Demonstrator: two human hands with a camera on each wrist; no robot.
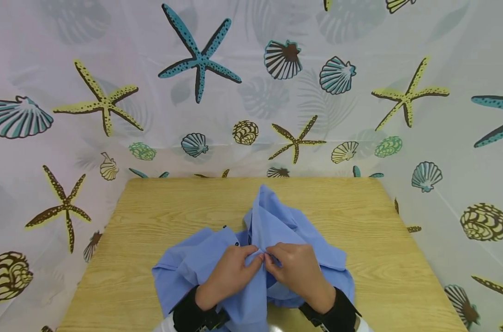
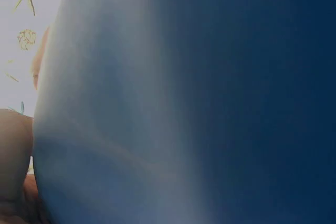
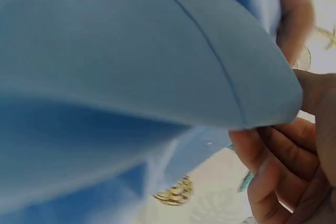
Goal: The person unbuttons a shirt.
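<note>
A light blue shirt (image 1: 282,226) with small dark buttons (image 1: 236,244) lies bunched on the wooden table. My left hand (image 1: 232,269) pinches the fabric between thumb and forefinger at the middle of the shirt. Right beside it, my right hand (image 1: 299,269) pinches the same spot, so the fingertips of both hands nearly meet. Blue cloth (image 2: 121,98) fills most of the left wrist view and hides that hand's grip. Fingers (image 3: 286,150) hold a stitched edge of the shirt in the right wrist view. What lies between the fingertips is too small to tell.
Wood-grain table (image 1: 164,203) extends around the shirt on both sides and behind it. A white curtain (image 1: 243,27) printed with starfish and shells hangs behind the table and along both sides. Black bands (image 1: 191,311) circle both wrists.
</note>
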